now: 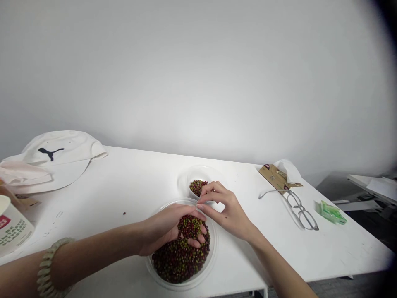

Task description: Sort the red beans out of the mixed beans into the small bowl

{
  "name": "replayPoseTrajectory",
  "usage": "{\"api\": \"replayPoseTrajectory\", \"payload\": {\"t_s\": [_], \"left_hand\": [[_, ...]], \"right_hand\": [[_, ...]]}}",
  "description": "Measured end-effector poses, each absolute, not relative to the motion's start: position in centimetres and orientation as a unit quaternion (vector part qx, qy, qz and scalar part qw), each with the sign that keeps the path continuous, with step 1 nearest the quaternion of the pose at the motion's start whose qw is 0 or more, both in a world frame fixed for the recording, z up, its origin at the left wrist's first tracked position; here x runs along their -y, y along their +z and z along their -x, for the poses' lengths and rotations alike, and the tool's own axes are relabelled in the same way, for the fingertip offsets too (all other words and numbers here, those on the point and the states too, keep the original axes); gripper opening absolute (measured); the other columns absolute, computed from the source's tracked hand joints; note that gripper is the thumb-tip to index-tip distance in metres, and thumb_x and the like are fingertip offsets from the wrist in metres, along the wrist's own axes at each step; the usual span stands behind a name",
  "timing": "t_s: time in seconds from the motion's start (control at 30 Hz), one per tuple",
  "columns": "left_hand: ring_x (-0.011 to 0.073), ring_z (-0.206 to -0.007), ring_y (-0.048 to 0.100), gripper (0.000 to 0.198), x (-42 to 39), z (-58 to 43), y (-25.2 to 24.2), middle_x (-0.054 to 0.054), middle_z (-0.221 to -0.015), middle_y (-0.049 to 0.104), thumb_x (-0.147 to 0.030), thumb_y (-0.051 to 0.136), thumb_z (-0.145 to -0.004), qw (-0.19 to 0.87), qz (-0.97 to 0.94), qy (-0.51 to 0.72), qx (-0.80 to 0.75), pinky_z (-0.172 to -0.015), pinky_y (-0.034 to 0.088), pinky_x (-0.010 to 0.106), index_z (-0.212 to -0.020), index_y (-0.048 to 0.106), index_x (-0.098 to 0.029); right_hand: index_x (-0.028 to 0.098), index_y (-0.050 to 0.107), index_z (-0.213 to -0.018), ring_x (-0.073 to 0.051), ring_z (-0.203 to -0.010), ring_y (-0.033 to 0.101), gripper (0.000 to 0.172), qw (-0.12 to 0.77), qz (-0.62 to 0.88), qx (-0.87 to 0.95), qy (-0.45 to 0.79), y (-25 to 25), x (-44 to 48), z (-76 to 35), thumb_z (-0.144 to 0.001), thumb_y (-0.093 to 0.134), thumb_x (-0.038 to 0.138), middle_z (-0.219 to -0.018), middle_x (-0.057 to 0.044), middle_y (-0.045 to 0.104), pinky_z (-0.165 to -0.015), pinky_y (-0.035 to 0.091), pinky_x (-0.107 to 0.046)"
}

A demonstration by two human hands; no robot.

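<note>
A clear round bowl (161, 276) near the table's front edge is heaped with red and green beans (180, 260). My left hand (169, 231) is cupped over the heap, fingers curled around a scoop of beans. My right hand (225, 209) hovers just right of it, fingers pinched together above the rim of a small white bowl (201, 174) that holds a smaller pile of beans (197, 186). What the pinch holds is too small to see. A pale beaded bracelet (46, 267) sits on my left wrist.
A white cap (58, 155) lies at the back left, a printed paper cup (10, 227) at the left edge. Grey glasses (299, 209), a brown packet (276, 176) and a green wrapper (331, 212) lie to the right. One stray bean (124, 213) rests on the white table (124, 182).
</note>
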State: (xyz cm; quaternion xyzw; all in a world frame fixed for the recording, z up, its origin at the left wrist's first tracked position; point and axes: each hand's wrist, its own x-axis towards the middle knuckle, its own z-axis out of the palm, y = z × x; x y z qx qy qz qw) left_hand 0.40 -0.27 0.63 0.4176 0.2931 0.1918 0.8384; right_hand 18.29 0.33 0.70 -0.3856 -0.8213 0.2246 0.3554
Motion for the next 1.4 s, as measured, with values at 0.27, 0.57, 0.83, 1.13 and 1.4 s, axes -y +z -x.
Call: {"api": "replayPoseTrajectory", "payload": {"t_s": [0.27,0.57,0.83,1.13,1.4], "left_hand": [[0.0193,-0.082,0.055,0.023,0.29,-0.32,0.37,0.007,-0.085,0.058,-0.035,0.047,-0.075,0.841,-0.417,0.198,-0.283,-0.076,0.042,0.031,-0.083,0.057,-0.015],[0.0184,-0.081,0.054,0.022,0.35,-0.20,0.58,0.007,-0.084,0.058,-0.033,0.047,-0.077,0.839,-0.423,0.200,-0.278,-0.075,0.042,0.030,-0.082,0.057,-0.014],[0.0184,-0.081,0.055,0.023,0.27,-0.28,0.66,0.006,-0.084,0.057,-0.033,0.046,-0.077,0.836,-0.426,0.199,-0.281,-0.076,0.042,0.031,-0.083,0.057,-0.014],[0.0182,-0.080,0.055,0.022,0.40,-0.35,0.74,0.006,-0.084,0.058,-0.033,0.046,-0.076,0.833,-0.432,0.200,-0.282,-0.075,0.042,0.030,-0.081,0.057,-0.015],[0.0183,-0.080,0.055,0.022,0.44,-0.34,0.69,0.006,-0.082,0.058,-0.035,0.046,-0.076,0.834,-0.426,0.204,-0.284,-0.075,0.042,0.031,-0.078,0.056,-0.016]], "right_hand": [[0.021,0.063,-0.080,-0.017,-0.088,0.050,0.009,0.352,0.380,0.825,0.225,0.65,-0.33,-18.16,-0.080,0.055,0.018,-0.087,-0.003,0.053,-0.075,0.043,-0.034],[0.021,0.063,-0.081,-0.017,-0.088,0.050,0.009,0.343,0.380,0.828,0.229,0.57,-0.39,-18.15,-0.081,0.054,0.018,-0.086,-0.004,0.053,-0.076,0.043,-0.033],[0.020,0.062,-0.079,-0.017,-0.088,0.050,0.009,0.337,0.375,0.833,0.228,0.60,-0.32,-18.13,-0.081,0.053,0.018,-0.087,-0.004,0.053,-0.077,0.043,-0.033],[0.021,0.062,-0.079,-0.018,-0.088,0.051,0.010,0.339,0.375,0.833,0.226,0.63,-0.34,-18.13,-0.082,0.052,0.019,-0.087,-0.004,0.054,-0.076,0.044,-0.034],[0.022,0.062,-0.081,-0.014,-0.088,0.051,0.010,0.329,0.379,0.843,0.196,0.66,-0.31,-18.01,-0.081,0.054,0.018,-0.086,-0.001,0.054,-0.075,0.045,-0.030]]}}
